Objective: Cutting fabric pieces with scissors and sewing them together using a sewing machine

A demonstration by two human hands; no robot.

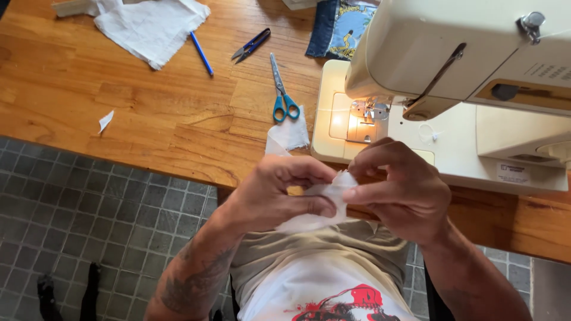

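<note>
Two hands pinch one small white fabric piece [324, 199] between them: left hand [279, 196] closed on its left end, right hand [395, 190] fingertips on its right, long axis crosswise, below a sewing machine [452, 89].

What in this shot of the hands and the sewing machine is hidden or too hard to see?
Head view only:
- Small white fabric piece: mostly covered by the left hand and right hand; shape unclear.
- Cream sewing machine: cut off by the top and right edges.
- Needle area: washed out by lamp glare, needle too small.
- Denim patterned cloth: partly behind the machine.
</note>
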